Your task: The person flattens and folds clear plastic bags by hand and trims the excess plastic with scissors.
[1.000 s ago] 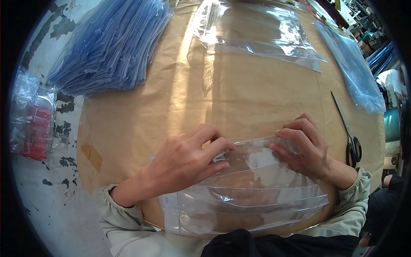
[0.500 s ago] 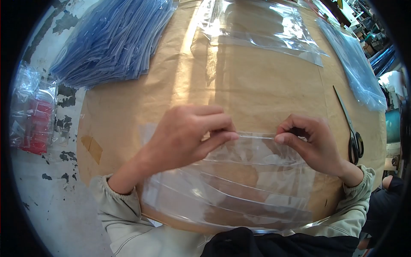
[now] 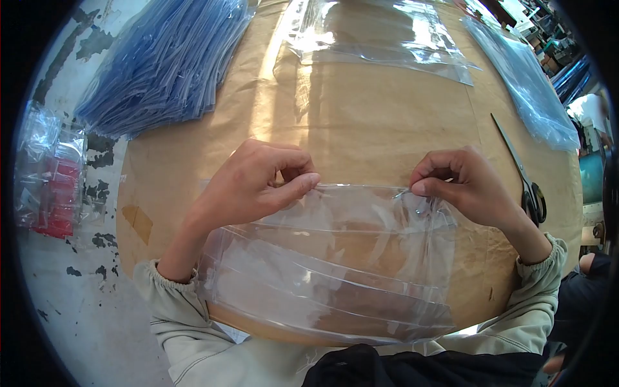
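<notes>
A clear plastic bag [image 3: 309,258] lies in front of me on the brown paper cover, with several fold or seam lines running across it. My left hand [image 3: 258,184] pinches its far edge near the middle, thumb against forefinger. At the right part of that same edge, my right hand [image 3: 461,184] pinches the film, which puckers below the fingertips. Between the two hands the edge runs nearly straight. Whether one layer or more is held, I cannot tell.
A large stack of bluish plastic bags [image 3: 167,64] stands at the far left. Clear sheets [image 3: 380,39] lie at the back, a bluish bundle [image 3: 522,84] at the right. Black-handled scissors [image 3: 534,200] rest beside my right hand. Red and clear packets [image 3: 58,187] sit on the left, off the brown paper [image 3: 361,122].
My left hand has moved left along the far edge, widening the gap between my hands. The held edge sits slightly higher in view. The whole scene has shifted a little.
</notes>
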Demonstrator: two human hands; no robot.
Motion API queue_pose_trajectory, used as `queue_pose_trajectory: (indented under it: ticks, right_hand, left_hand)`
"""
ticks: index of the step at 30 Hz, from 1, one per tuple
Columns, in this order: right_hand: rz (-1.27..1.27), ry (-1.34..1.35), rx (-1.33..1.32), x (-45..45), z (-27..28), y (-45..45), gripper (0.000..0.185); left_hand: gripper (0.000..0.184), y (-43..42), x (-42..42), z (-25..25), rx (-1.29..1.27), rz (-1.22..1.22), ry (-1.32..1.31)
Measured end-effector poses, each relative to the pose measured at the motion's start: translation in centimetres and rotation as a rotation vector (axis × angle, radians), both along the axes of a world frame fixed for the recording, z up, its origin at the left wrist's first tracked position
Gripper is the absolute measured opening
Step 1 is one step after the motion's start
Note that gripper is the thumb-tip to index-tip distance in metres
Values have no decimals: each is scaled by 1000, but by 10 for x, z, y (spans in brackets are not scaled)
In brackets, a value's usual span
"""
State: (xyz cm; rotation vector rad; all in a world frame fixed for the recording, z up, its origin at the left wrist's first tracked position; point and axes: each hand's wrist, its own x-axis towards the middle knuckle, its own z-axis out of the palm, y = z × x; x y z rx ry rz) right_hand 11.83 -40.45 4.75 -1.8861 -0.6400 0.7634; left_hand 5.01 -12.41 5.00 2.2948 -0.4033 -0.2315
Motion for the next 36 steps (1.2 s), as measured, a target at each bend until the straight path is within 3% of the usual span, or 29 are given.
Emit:
queue_pose_trajectory:
  ticks: [20, 25, 29, 31, 33, 35, 36]
  right_hand:
    - [21, 33, 14, 3, -10, -4, 13]
    - [50, 27, -31, -7, -7, -5, 11]
    - [9, -328, -26, -32, 16, -34, 16]
    - [-87, -811, -147, -23, 27, -67, 29]
    - [-257, -1041, -421, -17, 32, -109, 36]
    - [-303, -988, -651, -24, 29, -149, 37]
    - [-302, -829, -680, -27, 25, -168, 38]
  left_hand:
    - [20, 6, 0, -4, -183, 83, 255]
    - [17, -9, -6, -2, -60, -124, 12]
    - [20, -17, 6, -1, 50, -348, 46]
    - [19, -20, 14, 5, 46, -413, 76]
    - [16, -23, 20, 7, 63, -469, 43]
    - [16, -28, 22, -3, -63, -437, 5]
    - [16, -31, 22, -7, -126, -423, -13]
